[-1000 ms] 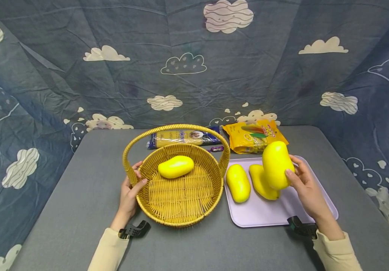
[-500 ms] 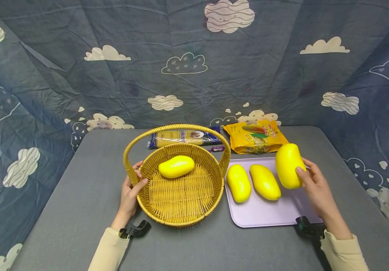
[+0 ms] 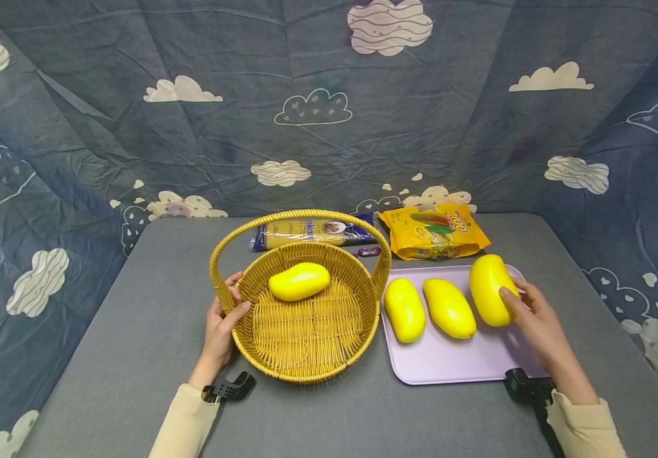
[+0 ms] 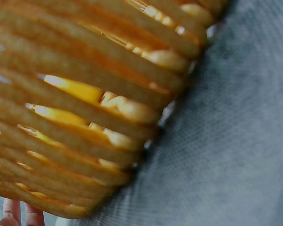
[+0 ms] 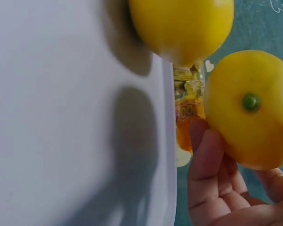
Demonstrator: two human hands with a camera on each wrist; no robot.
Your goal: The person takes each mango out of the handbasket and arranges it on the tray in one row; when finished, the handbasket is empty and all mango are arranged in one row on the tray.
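My right hand grips a yellow mango from its right side, over the right part of the lilac tray. In the right wrist view this mango shows its green stem end, and a gap separates it from the tray. Two more mangoes lie on the tray, a left mango and a middle mango. The left hand holds the golden wicker basket at its left rim, by the handle's base, thumb over the edge. Inside the basket, toward the back, lies another mango.
Behind the basket lies a pack of spaghetti, partly seen through the arched handle. An orange snack bag sits behind the tray. A small purple-wrapped candy lies near the basket's right handle base.
My right hand has carried its mango rightward, away from above the middle mango, then lowered it toward the tray's right part. The left hand and basket have stayed put.
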